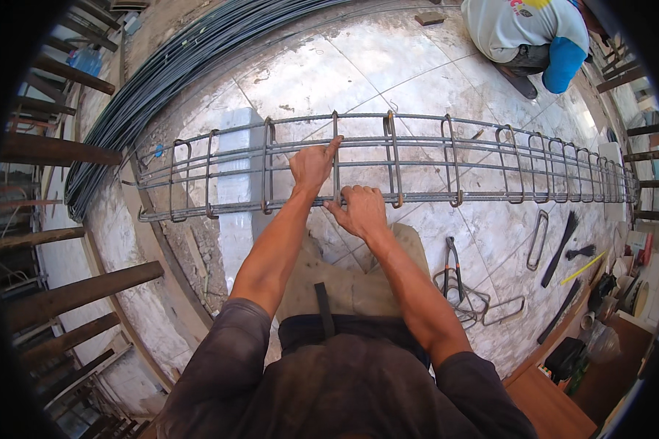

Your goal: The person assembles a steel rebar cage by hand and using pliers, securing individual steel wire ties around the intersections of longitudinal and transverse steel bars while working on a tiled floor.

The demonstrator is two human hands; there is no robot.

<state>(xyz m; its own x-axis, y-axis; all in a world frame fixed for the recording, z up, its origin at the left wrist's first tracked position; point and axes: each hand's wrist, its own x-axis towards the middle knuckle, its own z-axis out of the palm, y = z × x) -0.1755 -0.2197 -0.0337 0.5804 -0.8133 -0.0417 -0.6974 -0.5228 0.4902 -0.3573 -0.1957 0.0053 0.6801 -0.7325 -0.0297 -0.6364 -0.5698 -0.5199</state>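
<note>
A long rebar cage [417,157] of lengthwise steel bars and rectangular stirrups lies across the pale floor in front of me. My left hand [313,165] rests on an upper bar, its fingers reaching to the stirrup [336,139] beside it. My right hand [358,211] is closed on the lower near bar where that same stirrup crosses it. Both forearms reach up from the lower edge over my knees.
A bundle of long rebar [161,80] curves along the upper left. Pincers [452,269], loose stirrups [538,239] and dark tools [560,249] lie on the floor at right. Another person [527,33] crouches at top right. Wooden poles [73,293] stand at left.
</note>
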